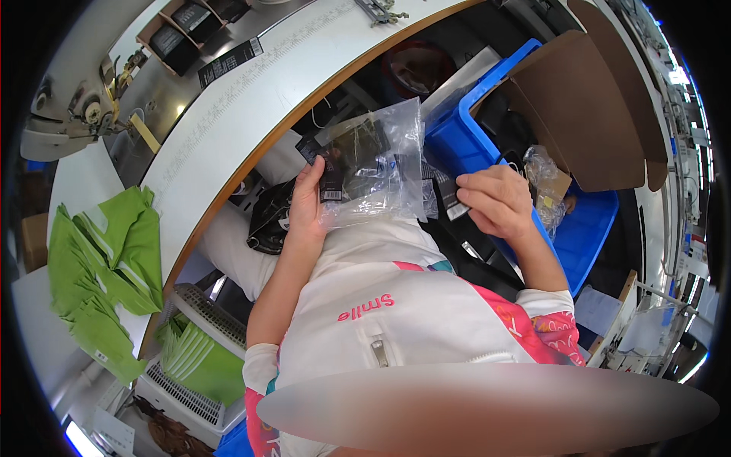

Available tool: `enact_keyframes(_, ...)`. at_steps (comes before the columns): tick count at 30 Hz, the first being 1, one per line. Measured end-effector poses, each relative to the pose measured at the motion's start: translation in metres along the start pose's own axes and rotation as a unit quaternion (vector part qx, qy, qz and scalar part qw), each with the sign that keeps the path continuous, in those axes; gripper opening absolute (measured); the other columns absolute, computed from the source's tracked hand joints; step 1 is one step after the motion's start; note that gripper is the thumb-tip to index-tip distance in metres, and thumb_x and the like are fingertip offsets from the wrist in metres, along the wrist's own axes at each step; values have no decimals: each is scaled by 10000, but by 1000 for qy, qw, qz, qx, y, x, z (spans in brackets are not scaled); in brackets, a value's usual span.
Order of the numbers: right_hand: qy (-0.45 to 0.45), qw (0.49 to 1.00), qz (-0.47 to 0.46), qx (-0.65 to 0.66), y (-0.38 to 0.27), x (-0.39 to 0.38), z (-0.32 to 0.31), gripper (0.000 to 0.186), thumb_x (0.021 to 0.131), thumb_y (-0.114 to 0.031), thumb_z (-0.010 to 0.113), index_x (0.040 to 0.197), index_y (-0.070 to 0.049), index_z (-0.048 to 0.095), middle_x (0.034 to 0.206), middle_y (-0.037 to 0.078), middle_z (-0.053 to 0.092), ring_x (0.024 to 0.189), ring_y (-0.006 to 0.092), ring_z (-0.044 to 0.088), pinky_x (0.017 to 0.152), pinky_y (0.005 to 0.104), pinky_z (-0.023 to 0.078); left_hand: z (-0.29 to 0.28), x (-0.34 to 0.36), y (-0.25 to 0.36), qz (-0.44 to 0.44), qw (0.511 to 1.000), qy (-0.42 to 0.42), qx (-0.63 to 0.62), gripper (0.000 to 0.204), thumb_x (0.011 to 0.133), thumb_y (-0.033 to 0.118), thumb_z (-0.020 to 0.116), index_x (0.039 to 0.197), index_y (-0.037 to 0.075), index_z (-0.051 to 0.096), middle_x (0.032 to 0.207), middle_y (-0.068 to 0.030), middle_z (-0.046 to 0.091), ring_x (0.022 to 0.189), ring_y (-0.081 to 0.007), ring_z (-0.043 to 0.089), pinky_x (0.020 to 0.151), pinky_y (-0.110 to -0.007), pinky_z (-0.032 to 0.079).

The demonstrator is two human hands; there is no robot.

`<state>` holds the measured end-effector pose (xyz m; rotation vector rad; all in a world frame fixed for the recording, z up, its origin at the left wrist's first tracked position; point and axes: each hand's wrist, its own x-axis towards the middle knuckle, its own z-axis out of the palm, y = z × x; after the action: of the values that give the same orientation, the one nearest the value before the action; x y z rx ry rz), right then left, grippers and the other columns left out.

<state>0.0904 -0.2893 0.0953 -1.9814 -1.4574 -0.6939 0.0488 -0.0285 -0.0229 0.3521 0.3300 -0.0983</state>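
My left hand point(307, 199) is closed on the near-left edge of a clear plastic bag point(396, 179), held above my lap. Black printed cards or tags point(333, 179) show at that edge, close to my thumb; I cannot tell whether all of them lie inside the bag. To the right, my right hand point(499, 199) pinches a black hang tag point(449, 196) with a pale label on its lower end. The tag's far part lies close to the bag. Beside my left wrist rests a crumpled black bundle point(270, 218).
A blue bin point(476, 129) with plastic-wrapped items and a brown cardboard box point(582, 107) stands at right. The curved white worktable point(251, 114) carries a sewing machine point(84, 114), boxed black cards point(171, 47) and green garments point(106, 274). A white basket point(205, 312) stands below left.
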Motion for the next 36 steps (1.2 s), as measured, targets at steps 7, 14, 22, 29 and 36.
enact_keyframes(7,-29,989,-45,139,-5,1,0,151,674,7,619,802,68,566,933,243,624,734,296,645,594,318,534,-11,2,-2,9,999,-11,-31,181,889,123,569,1030,12,593,1012,-79,637,930,-172,606,851,-304,479)
enact_keyframes(14,6,996,86,5,0,-4,-22,342,576,114,619,884,-15,544,988,185,645,831,303,660,662,322,544,4,4,-3,1,999,-2,46,154,866,52,581,1002,-15,608,983,-91,651,859,-151,633,790,-282,520)
enact_keyframes(22,-81,992,97,28,3,3,37,312,578,109,649,862,1,579,998,151,636,831,275,644,665,306,531,20,-3,-12,-1,992,30,121,150,864,42,578,981,-46,613,937,-112,659,791,-143,650,731,-260,545)
enact_keyframes(29,-72,992,85,59,-4,9,57,273,606,67,670,864,4,602,1018,152,623,861,286,639,713,322,541,20,-4,-13,0,991,41,126,169,844,47,612,990,-37,631,937,-82,659,816,-119,622,747,-252,508)
enact_keyframes(36,-107,988,68,85,-5,12,102,218,639,29,651,851,5,607,1005,146,621,884,285,637,735,335,540,10,-2,-15,21,986,21,164,160,884,82,564,983,-20,638,930,-67,658,802,-102,609,744,-242,492)
